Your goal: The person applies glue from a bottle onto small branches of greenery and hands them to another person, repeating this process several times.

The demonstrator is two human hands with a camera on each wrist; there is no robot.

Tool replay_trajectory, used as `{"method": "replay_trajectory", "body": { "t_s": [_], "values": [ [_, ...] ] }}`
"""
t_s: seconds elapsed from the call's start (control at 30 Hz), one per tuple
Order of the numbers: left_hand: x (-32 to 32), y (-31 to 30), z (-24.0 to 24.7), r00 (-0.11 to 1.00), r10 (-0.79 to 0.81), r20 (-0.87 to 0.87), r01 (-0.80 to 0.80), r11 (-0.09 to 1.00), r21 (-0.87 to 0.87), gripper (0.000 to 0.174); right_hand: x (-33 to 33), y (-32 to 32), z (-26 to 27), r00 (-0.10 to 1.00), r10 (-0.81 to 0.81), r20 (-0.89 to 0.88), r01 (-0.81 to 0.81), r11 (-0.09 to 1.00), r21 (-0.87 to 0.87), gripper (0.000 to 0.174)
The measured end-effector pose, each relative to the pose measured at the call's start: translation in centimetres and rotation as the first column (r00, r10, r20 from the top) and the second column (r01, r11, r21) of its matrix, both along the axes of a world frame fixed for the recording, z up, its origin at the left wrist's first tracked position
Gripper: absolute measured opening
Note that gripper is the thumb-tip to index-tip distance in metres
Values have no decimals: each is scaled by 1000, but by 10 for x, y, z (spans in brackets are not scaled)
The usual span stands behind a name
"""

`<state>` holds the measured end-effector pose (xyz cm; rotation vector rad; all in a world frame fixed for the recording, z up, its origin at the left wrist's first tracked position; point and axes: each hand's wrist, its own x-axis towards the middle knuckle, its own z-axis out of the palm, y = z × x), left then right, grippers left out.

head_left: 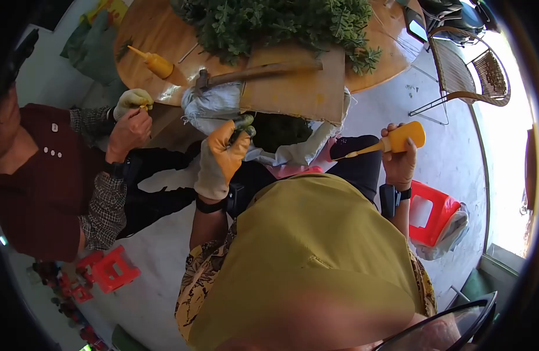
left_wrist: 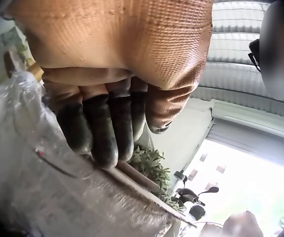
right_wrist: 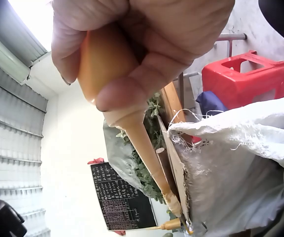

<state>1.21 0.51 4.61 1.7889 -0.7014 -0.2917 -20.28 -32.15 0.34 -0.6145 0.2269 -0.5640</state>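
My right hand (head_left: 400,165) is bare and grips a yellow squeeze bottle (head_left: 411,137). Its long nozzle (right_wrist: 146,152) points left over the sack, with pale yellow matter at the tip. My left hand (head_left: 221,157) wears an orange-palmed glove with dark fingertips (left_wrist: 100,133); its fingers are loosely bent, with nothing visible in them. That hand is beside the mouth of a white woven sack (head_left: 307,153) with dark green stuff inside. Above the sack, a hammer (head_left: 263,73) lies on a piece of cardboard (head_left: 304,96).
Green sprigs (head_left: 281,26) are heaped on the round wooden table (head_left: 132,26), where another yellow squeeze bottle (head_left: 158,65) lies. To the left stands another person (head_left: 44,181), hands together at the table's edge. Red stools (head_left: 427,213) and a wicker chair (head_left: 471,76) stand around.
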Motion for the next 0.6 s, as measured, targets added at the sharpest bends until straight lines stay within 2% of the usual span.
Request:
{"method": "replay_trajectory", "body": {
  "t_s": [0.03,0.1,0.13,0.2,0.23,0.3,0.37,0.43,0.6],
  "values": [
    [6,-7,9,1000,-5,10,5,1000,11,18,-1,-2,-1,1000,-5,10,5,1000,11,36],
    [19,-25,36,956,143,256,-178,977,117,17,-3,-7,-5,999,3,37,-4,1000,10,37],
    [29,-35,45,953,142,267,-180,976,126,17,-3,-10,-9,999,4,47,-5,1000,21,37],
    [53,-53,60,874,260,411,-393,875,282,22,-4,-14,-12,998,-12,57,10,999,36,37],
    [66,-61,60,868,258,424,-398,873,283,22,-5,-15,-14,997,-12,71,9,999,43,37],
    [98,-76,56,669,277,689,-609,736,295,34,-6,-19,-18,997,-34,74,29,997,67,38],
    [122,-89,63,686,314,656,-616,730,294,41,-9,-24,-21,995,-43,86,36,996,83,40],
    [148,-98,60,594,357,720,-714,648,267,40,-10,-29,-25,995,-69,78,62,994,85,41],
    [186,-121,66,647,349,678,-713,591,377,70,-15,-38,-32,994,-73,76,64,991,119,41]
  ]
}}
